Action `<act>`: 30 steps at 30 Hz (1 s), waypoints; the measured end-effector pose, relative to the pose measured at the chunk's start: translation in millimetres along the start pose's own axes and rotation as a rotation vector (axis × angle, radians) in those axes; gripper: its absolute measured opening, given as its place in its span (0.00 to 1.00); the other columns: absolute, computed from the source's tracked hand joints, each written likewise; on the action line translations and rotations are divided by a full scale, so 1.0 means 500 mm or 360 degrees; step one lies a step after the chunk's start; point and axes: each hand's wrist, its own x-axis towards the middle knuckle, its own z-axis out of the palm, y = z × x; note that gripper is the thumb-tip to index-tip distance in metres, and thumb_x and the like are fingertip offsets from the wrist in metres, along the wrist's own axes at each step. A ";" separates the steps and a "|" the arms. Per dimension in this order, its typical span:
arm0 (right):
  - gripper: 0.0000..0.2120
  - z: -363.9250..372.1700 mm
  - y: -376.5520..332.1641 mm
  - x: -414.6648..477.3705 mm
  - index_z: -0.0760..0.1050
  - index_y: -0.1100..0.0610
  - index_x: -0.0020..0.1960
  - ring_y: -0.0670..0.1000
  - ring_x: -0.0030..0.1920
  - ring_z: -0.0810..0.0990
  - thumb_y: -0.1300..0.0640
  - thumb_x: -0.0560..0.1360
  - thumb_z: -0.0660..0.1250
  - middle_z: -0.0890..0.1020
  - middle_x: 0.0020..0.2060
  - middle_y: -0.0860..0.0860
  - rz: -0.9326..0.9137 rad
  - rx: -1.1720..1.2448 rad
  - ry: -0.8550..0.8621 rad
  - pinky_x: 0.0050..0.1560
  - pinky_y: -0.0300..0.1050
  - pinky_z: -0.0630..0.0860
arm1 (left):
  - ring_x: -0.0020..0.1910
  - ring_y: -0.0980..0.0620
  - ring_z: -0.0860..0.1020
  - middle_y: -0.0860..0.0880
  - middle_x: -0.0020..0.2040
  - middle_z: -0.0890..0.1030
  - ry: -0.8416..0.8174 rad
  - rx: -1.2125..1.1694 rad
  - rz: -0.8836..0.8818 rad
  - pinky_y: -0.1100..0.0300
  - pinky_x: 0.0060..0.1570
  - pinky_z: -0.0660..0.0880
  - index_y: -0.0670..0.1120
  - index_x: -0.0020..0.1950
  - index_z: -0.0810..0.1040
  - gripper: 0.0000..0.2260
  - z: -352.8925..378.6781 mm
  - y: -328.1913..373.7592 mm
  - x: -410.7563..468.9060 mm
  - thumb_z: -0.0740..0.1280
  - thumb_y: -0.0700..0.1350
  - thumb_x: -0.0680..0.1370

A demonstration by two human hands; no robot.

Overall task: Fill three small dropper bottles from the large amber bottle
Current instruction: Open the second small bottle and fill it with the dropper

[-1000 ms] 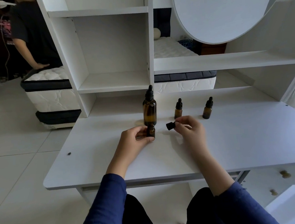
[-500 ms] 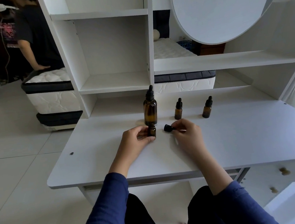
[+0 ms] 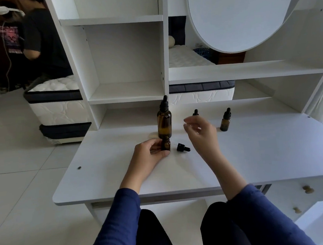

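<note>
The left hand (image 3: 149, 154) grips one uncapped small amber glass bottle (image 3: 166, 144); its black dropper cap (image 3: 183, 147) lies beside. The right hand (image 3: 202, 132) hovers empty, fingers spread. Beyond stand one large amber bottle (image 3: 164, 125) and two capped small dropper bottles (image 3: 225, 120).

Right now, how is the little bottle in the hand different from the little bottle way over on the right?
The bottle in the left hand, the near little bottle, has no cap; its black dropper cap lies on the table. The far right little bottle is capped. The near one is gripped, just in front of the big bottle; the far one stands alone, untouched. Both are small, brown and upright.
</note>
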 end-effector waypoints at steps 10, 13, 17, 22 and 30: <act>0.11 0.061 -0.086 0.107 0.78 0.60 0.55 0.46 0.48 0.79 0.55 0.75 0.67 0.82 0.48 0.52 -0.0046 0.0069 -0.0051 0.48 0.31 0.72 | 0.47 0.63 0.81 0.53 0.47 0.84 0.0027 0.0022 -0.0052 0.73 0.50 0.74 0.47 0.54 0.80 0.13 0.001 0.003 -0.004 0.74 0.39 0.70; 0.10 0.067 -0.088 0.122 0.78 0.58 0.52 0.46 0.45 0.78 0.54 0.75 0.66 0.82 0.45 0.50 -0.0040 -0.0020 -0.0101 0.40 0.27 0.69 | 0.46 0.63 0.81 0.54 0.47 0.84 0.0038 0.0019 -0.0056 0.73 0.49 0.74 0.47 0.54 0.80 0.14 0.001 0.000 -0.001 0.74 0.40 0.70; 0.07 0.075 -0.092 0.138 0.77 0.59 0.49 0.47 0.41 0.77 0.56 0.75 0.66 0.81 0.41 0.52 -0.0045 -0.0038 -0.0105 0.33 0.24 0.70 | 0.46 0.62 0.81 0.53 0.47 0.83 0.0036 0.0011 -0.0048 0.74 0.49 0.74 0.46 0.54 0.80 0.14 0.000 0.000 0.003 0.75 0.39 0.69; 0.04 0.085 -0.094 0.142 0.76 0.60 0.47 0.48 0.40 0.76 0.59 0.75 0.66 0.79 0.40 0.52 -0.0086 -0.0035 -0.0149 0.34 0.28 0.71 | 0.46 0.60 0.81 0.53 0.46 0.83 0.0039 -0.0010 -0.0040 0.73 0.49 0.75 0.46 0.53 0.79 0.14 0.001 -0.001 0.005 0.75 0.39 0.69; 0.01 0.088 -0.097 0.138 0.75 0.58 0.44 0.47 0.38 0.75 0.60 0.75 0.66 0.78 0.39 0.52 -0.0092 0.0006 -0.0141 0.30 0.22 0.69 | 0.44 0.63 0.81 0.53 0.45 0.83 0.0031 0.0013 -0.0037 0.75 0.47 0.74 0.46 0.54 0.79 0.14 0.000 0.000 0.005 0.75 0.39 0.69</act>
